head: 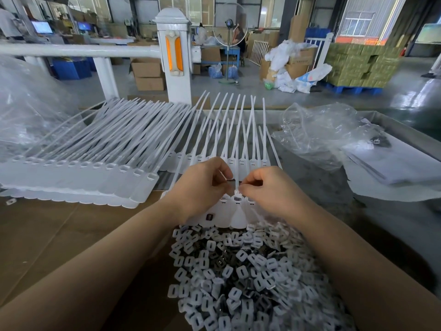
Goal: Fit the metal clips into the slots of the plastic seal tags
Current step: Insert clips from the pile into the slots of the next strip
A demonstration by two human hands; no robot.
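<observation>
- Risk: clip goes in skewed or drops into the clip pile (238,271) at lower centre if the pinch slips; the slot is small.
- Left hand (202,187) and right hand (267,187) meet at frame centre, fingers curled, pinching at the head of one seal tag (237,204).
- The clip itself is hidden by fingertips.
- Finished tags (83,168) are stacked at left of the bench.

A factory hall with a glossy grey floor (405,96). A white fence post (175,56) with an orange reflector stands ahead; behind it are cardboard boxes (146,74), a standing fan (229,22), green stacked cartons (358,65) and bright windows (358,23).
</observation>
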